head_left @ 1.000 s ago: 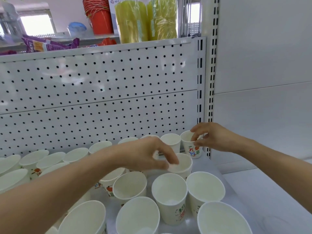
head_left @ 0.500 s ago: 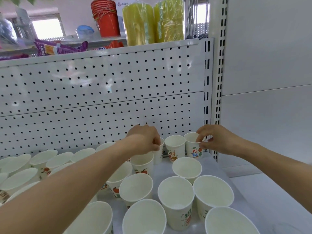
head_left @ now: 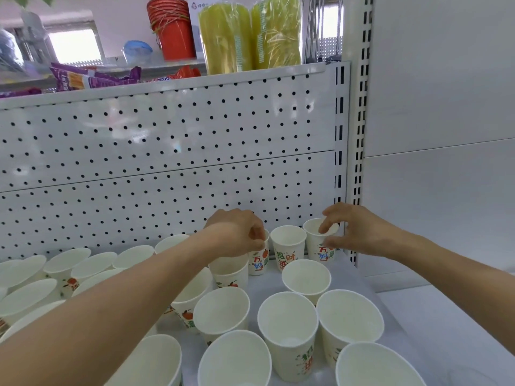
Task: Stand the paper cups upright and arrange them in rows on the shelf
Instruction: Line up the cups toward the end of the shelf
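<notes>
Paper cups [head_left: 288, 247], upright on white shelf [head_left: 345, 274]. Back row begun at right corner; nearer ranks loose, by my judgement still unsorted. Left hand [head_left: 237, 232] pinches third cup [head_left: 257, 261] by its rim; right hand [head_left: 359, 232] pinches corner cup [head_left: 320, 252].

The paper cups [head_left: 288, 327] are matt white paper, smooth inside, printed outside. The perforated back panel [head_left: 167, 140] looks like smooth painted metal with a faint sheen. Glossy clear film wraps the yellow packs [head_left: 225, 40].
</notes>
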The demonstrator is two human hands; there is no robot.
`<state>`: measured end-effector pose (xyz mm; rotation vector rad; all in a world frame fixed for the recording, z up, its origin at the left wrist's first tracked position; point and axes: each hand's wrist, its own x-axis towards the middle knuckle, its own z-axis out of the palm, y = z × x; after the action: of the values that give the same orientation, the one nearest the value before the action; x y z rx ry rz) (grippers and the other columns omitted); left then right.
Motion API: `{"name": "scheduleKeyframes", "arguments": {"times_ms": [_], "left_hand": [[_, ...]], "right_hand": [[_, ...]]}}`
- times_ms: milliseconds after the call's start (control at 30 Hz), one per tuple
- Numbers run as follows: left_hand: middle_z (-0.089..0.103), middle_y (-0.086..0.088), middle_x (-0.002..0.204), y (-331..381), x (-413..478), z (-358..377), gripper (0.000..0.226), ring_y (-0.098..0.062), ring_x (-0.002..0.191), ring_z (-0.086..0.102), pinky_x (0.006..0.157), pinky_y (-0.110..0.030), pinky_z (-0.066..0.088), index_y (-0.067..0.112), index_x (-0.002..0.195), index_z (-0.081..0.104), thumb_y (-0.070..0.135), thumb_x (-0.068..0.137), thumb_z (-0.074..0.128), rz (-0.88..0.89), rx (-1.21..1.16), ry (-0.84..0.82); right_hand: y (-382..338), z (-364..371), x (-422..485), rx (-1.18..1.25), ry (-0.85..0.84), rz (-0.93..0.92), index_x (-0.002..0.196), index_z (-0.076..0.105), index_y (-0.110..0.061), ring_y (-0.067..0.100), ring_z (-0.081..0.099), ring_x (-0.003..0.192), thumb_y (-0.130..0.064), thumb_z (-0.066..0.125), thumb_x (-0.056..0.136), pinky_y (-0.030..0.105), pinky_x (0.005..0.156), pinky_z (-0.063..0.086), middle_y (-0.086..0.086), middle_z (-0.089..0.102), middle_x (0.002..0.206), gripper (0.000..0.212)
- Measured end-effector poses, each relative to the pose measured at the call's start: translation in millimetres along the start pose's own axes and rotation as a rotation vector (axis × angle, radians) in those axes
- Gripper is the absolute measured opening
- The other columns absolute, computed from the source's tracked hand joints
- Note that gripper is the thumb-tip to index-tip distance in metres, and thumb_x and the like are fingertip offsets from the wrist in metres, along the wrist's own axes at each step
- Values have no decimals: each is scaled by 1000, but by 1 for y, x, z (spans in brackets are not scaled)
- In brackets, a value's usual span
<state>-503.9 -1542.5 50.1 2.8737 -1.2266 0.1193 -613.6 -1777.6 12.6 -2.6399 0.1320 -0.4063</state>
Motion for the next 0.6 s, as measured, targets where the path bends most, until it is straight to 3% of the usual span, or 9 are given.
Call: {"name": "scheduleKeyframes", "arguments": {"times_ms": [67, 233, 400, 533, 600], "left_hand": [[68, 15, 104, -1, 2, 1, 14, -8, 91, 60, 78, -26, 46, 33, 101, 68, 37, 89, 61, 2, 18, 14], [65, 16, 106, -2, 2, 1, 17, -8, 95, 60, 79, -27, 47, 33, 104, 67, 40, 89, 61, 3, -28, 31], [66, 18, 94, -18, -23, -18, 15, -4, 90, 61, 84, -32, 52, 31, 96, 68, 42, 90, 60, 19, -173, 165], [70, 17, 90, -24, -56, -23, 15, 8, 82, 61, 70, -10, 48, 31, 91, 74, 42, 87, 66, 92, -313, -2], [70, 20, 93, -24, -63, -17, 15, 12, 83, 58, 68, -5, 43, 32, 94, 75, 43, 84, 70, 90, -249, -82]], "right_hand": [[-4, 2, -1, -10, -11, -28, 95, 69, -32, 4, 41, 115, -32, 78, 77, 23, 96, 32, -16, 45, 123, 20], [-9, 10, 8, -86, 4, -26, 91, 69, -33, 9, 45, 120, -31, 72, 84, 30, 98, 40, -12, 50, 134, 8], [-6, 7, 1, -86, 37, -71, 106, 65, -38, 3, 36, 126, -39, 73, 81, 33, 102, 38, -16, 46, 134, 27], [-19, 8, 4, -109, 60, -307, 96, 71, -40, -4, 33, 124, -43, 72, 81, 32, 103, 38, -20, 53, 125, 16], [-29, 11, 10, -193, -2, -356, 94, 73, -38, -3, 31, 126, -44, 72, 81, 31, 103, 36, -21, 53, 125, 14]]}}
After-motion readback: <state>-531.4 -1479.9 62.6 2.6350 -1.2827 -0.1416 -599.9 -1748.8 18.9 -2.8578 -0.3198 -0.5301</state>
